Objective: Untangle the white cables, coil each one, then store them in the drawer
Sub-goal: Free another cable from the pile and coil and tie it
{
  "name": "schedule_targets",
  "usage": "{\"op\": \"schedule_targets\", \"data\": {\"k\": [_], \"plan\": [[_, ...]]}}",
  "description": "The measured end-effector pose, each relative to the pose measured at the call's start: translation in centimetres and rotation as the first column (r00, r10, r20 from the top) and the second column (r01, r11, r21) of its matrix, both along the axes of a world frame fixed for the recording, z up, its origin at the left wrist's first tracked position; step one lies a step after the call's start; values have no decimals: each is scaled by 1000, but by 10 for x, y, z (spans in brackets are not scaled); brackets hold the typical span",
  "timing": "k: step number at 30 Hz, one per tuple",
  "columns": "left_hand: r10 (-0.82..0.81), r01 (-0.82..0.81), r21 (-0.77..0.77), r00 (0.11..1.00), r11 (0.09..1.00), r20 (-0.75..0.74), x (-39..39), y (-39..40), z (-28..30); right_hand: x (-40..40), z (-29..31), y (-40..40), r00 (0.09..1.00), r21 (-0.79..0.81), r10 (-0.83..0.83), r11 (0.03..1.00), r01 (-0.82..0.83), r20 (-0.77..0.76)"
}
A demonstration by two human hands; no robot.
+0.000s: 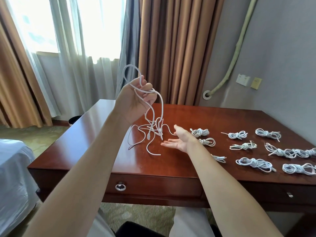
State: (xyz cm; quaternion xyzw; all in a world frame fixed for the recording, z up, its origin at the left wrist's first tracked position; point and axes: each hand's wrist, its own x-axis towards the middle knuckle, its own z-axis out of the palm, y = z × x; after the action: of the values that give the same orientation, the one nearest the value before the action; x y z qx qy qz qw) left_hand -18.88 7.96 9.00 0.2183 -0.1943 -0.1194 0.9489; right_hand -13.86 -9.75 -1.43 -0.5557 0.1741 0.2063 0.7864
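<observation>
My left hand (136, 98) is raised above the wooden desk (95, 134) and grips a loop of white cable (160, 106). The cable hangs down from the fist into a loose tangle (150, 132) lying on the desk. My right hand (179, 139) hovers just right of the tangle, palm up, fingers straight, holding nothing. Several coiled white cables (237, 135) lie in rows on the right half of the desk. The drawer (153, 185) in the desk front is shut, with a round metal pull (120, 186).
A second drawer handle (289, 195) shows at the lower right. A bed with a white sheet (13, 177) stands left of the desk. Curtains (171, 48) and a window are behind, a dark bin (74, 119) at the desk's far left corner.
</observation>
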Motion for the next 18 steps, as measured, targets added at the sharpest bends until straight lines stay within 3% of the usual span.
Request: {"op": "schedule_targets", "data": {"k": [2, 4, 8, 11, 13, 16, 18], "plan": [[-41, 41, -5, 998, 999, -37, -1, 0, -4, 2, -8, 2, 998, 211, -34, 976, 46, -59], [-35, 38, 33, 996, 999, -88, -2, 0, -10, 4, -12, 7, 997, 276, 1, 961, 19, -71], [-126, 132, 43, 986, 990, -108, -2, 8, -25, -3, -8, 18, 995, 148, 100, 984, -103, 29], [-148, 156, 50, 979, 987, -140, -1, 18, -31, -9, -3, 22, 990, -110, 120, 988, -112, 71], [-56, 83, 127, 978, 988, -203, -1, 24, -33, -11, 3, 20, 969, -304, 175, 946, -116, 173], [128, -39, 293, 948, 955, -291, -1, 34, -41, -20, 24, 7, 910, -333, 275, 928, -167, 311], [153, -32, 375, 943, 926, -296, -4, 35, -49, -32, 44, -4, 863, -311, 330, 925, -216, 382]]}}
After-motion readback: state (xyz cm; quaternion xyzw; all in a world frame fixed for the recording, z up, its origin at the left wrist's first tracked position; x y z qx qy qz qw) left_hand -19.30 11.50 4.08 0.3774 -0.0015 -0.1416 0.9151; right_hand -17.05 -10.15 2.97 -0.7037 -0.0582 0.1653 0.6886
